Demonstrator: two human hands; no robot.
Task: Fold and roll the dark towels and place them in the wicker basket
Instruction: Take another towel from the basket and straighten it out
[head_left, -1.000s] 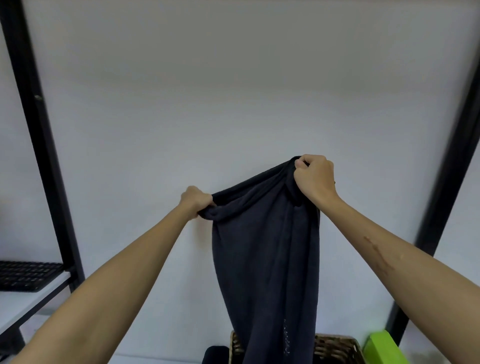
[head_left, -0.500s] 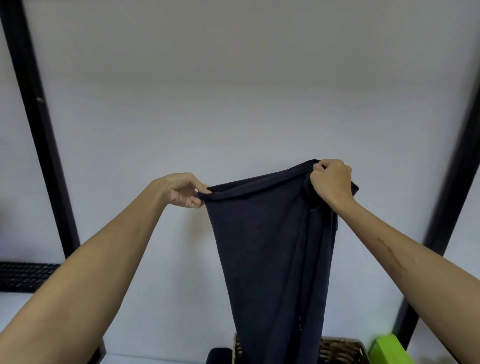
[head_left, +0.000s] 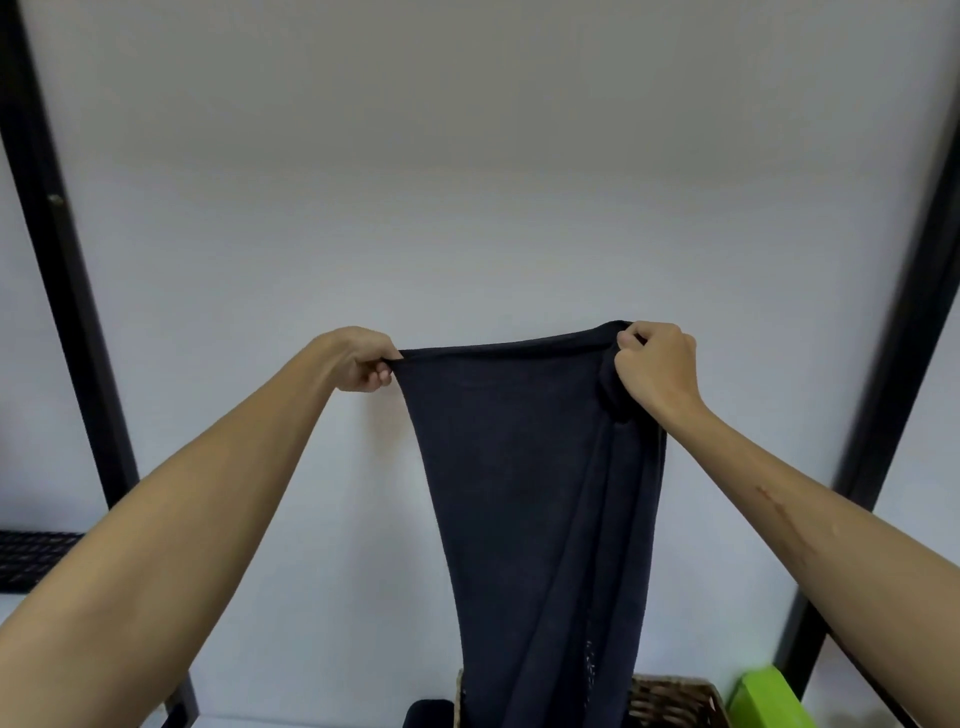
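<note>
- We are pinching the towel (head_left: 530, 467) top with our left hand (head_left: 363, 361) and right hand (head_left: 657, 369).
- Next we should be folding it, basket (head_left: 675, 701) at 6 o'clock.

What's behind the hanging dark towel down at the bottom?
The wicker basket sits behind the towel, its right part showing. The towel covers the basket's middle, so its contents cannot be seen. A dark item shows left of it, a green object to its right.
</note>
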